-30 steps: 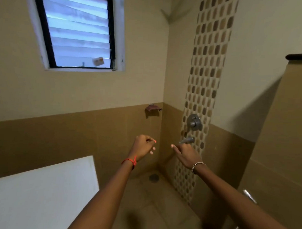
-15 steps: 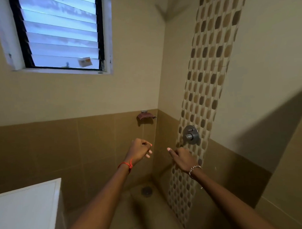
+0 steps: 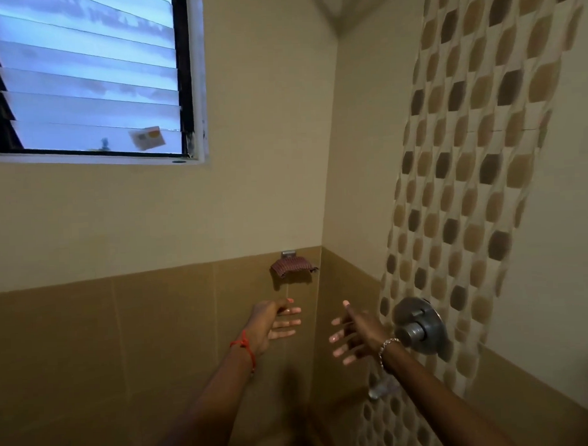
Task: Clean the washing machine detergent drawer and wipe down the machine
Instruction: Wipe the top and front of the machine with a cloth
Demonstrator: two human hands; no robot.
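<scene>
The fingers (image 3: 287, 323) of the left hand (image 3: 268, 329) are straight and spread wide. They hold nothing. The fingers of the right hand (image 3: 358, 334) are spread out too, and they hold nothing. The two hands are up in the air, near each other but not touching.

A red string (image 3: 244, 345) goes round the left wrist. A shiny bracelet (image 3: 387, 345) goes round the right wrist.

Just beside the right hand is a round metal knob (image 3: 419, 328) on the wall. Under it is a blurry metal spout (image 3: 380, 388). Above the left hand, a small holder (image 3: 292, 268) with something reddish on it sticks out from the wall.

The low part of the wall has brown tiles (image 3: 123, 345). A strip of spotted tiles (image 3: 467, 156) runs up behind the knob. High on the left is a window (image 3: 81, 76) with glass slats.

The washing machine and its drawer do not show here, so I cannot tell where they lie from the fingers.
</scene>
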